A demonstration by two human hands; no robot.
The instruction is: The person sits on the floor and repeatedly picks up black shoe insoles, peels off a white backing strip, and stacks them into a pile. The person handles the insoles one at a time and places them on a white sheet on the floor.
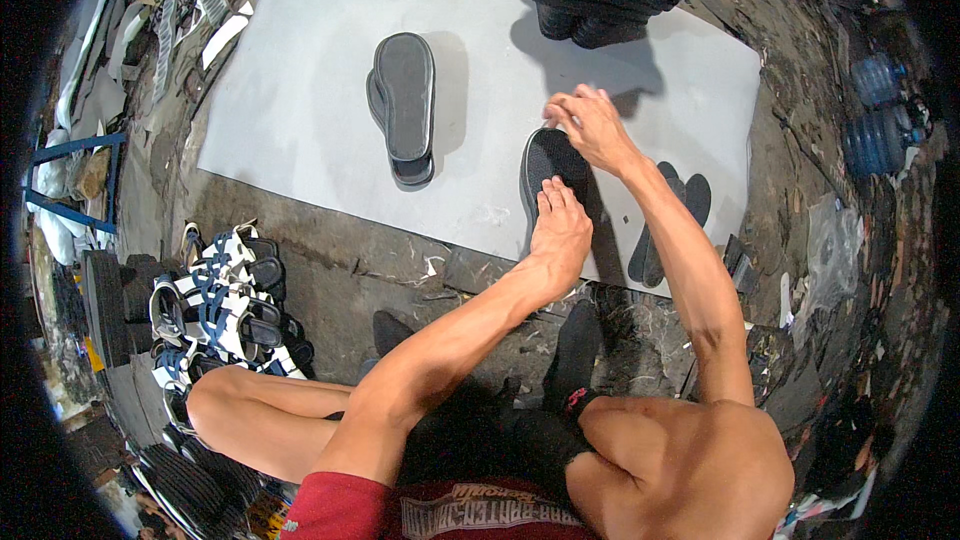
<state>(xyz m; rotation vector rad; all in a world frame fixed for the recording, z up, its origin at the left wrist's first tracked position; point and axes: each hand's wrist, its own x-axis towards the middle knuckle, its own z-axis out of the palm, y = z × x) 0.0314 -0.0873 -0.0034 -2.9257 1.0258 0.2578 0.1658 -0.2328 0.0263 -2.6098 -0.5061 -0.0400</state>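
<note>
Pale grey sheet (300,90), serving as work surface; contents listed left to right.

Left: stacked soles (405,90), black, one laid askew over another, apart from both hands.

Right of centre: one sole (548,155), lying on the surface, long axis running away from the wearer. Left hand (562,230): fingers laid out across its middle, no grip visible, thumb hidden. Right hand (592,127): fingers bent at its far end, slightly blurred; whether they pinch the rim cannot be told. Handling, as judged: a pressing or trueing step. Keep the left hand's weight low and even, lest the piece skate on the smooth sheet; work the far end lightly, following its curve and keeping edges flush. Appearance: black, finely textured upper face, thin pale line along the left rim, rounded far end; right side shadowed.

Right: sole-shaped pieces (697,198), dark, thin, lying beside the right forearm (690,260).
</note>
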